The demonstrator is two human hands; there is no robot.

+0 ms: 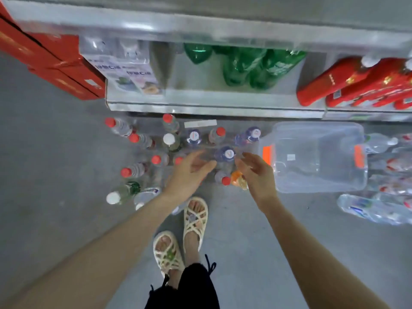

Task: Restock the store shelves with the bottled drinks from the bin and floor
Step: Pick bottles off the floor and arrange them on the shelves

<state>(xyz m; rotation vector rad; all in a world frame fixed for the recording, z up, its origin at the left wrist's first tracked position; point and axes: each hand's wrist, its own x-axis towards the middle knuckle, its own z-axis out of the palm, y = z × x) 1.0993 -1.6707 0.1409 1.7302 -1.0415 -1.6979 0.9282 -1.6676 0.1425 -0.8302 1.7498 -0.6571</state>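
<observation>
Several bottled drinks stand on the grey floor below the bottom shelf (pixel 214 101). Between my two hands stands a clear bottle with a blue cap (pixel 225 154). My left hand (pixel 189 172) reaches toward it from the left with fingers straight, holding nothing. My right hand (pixel 256 172) reaches in from the right, fingers relaxed and apart, also empty. Neither hand touches the bottle as far as I can see. Red-capped bottles (pixel 138 138) and a white-capped bottle (pixel 169 139) stand to the left. A clear plastic bin (pixel 318 159) with orange latches lies at the right and looks empty.
Green bottles (pixel 243 65) lie on the bottom shelf, with red packs (pixel 356 85) to the right and a wrapped multipack (pixel 127 68) to the left. Red cartons (pixel 55 63) stand at the far left. Wrapped water packs (pixel 379 210) lie right of the bin. My sandalled feet (pixel 182 237) are below.
</observation>
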